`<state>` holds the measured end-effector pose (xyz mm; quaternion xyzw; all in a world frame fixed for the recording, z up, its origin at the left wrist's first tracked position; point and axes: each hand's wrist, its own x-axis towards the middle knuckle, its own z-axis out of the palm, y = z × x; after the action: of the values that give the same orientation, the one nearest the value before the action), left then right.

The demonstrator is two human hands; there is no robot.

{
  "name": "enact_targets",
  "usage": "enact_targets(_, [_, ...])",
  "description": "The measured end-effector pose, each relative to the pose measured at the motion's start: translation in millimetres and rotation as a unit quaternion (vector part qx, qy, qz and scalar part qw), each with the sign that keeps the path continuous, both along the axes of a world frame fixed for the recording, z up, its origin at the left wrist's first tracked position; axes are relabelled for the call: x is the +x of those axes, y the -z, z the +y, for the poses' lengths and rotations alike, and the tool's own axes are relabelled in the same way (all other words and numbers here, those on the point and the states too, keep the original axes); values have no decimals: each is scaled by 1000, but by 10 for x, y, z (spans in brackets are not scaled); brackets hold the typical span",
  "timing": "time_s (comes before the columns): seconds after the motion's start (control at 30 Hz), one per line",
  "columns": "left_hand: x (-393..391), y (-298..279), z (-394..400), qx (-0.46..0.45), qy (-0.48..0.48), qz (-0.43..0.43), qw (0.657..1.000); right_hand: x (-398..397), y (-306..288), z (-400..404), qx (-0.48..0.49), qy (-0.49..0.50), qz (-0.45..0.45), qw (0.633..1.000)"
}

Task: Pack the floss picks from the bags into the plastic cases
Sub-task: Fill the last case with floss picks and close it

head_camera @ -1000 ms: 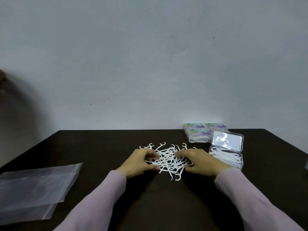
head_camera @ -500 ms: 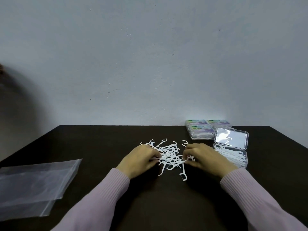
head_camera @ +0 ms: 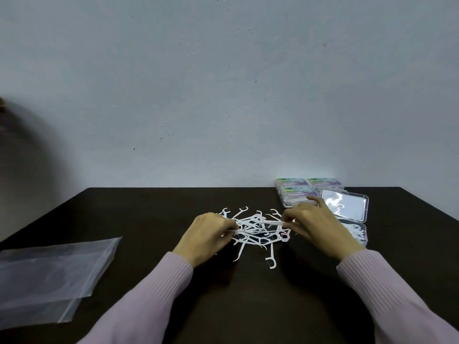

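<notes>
Both hands work the loose pile of picks [head_camera: 255,229] at mid-desk [head_camera: 149,219]: the left hand [head_camera: 206,234] pinches picks at the pile's left edge, and the right hand [head_camera: 315,227] pinches a small bundle at its right, forefinger raised. The open case [head_camera: 357,234], part-filled, lies just beside the right hand, with closed cases [head_camera: 295,192] behind it and empty bags [head_camera: 49,276] far left. To do this well, I would line the handles up parallel between the hands before lifting, so the bundle drops flat into the case without snagging.

Dark table [head_camera: 149,214] bears: loose floss picks [head_camera: 258,229] centre, clear bags [head_camera: 49,274] left, open case [head_camera: 357,232] and closed cases [head_camera: 298,192] right.
</notes>
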<state>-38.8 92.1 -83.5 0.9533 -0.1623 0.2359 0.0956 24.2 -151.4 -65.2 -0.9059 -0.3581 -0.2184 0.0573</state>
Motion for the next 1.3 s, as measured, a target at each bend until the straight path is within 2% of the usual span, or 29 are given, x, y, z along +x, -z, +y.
enact_targets(0.3, [-54,-143,-35,-146,18,28,989,40,-66,-483,107,79,-6,991])
enact_targets(0.47, [-58,-208,-129,-209,25,38,977,81,-102,-748,95,148,-2,984])
enact_targets(0.77, [93,-366,-519,-347,79,84,931,175,-24,-975,68,213,40,974])
enact_targets(0.93, [292,-408,-821,-404,129,114,899,172,-7,-989,66,199,68,975])
enact_targets(1.1, [480,-431,-1123,-484,153,145,849,196,6,-1033,84,184,75,976])
enact_targets(1.13, [503,-444,-1171,-499,154,150,840,202,10,-1017,113,165,79,977])
enact_targets(1.2, [550,-477,-1298,-541,173,171,805,181,-35,-966,240,99,138,956])
enact_targets(1.3, [628,-475,-1457,-600,198,209,747,81,-138,-832,402,-4,278,872])
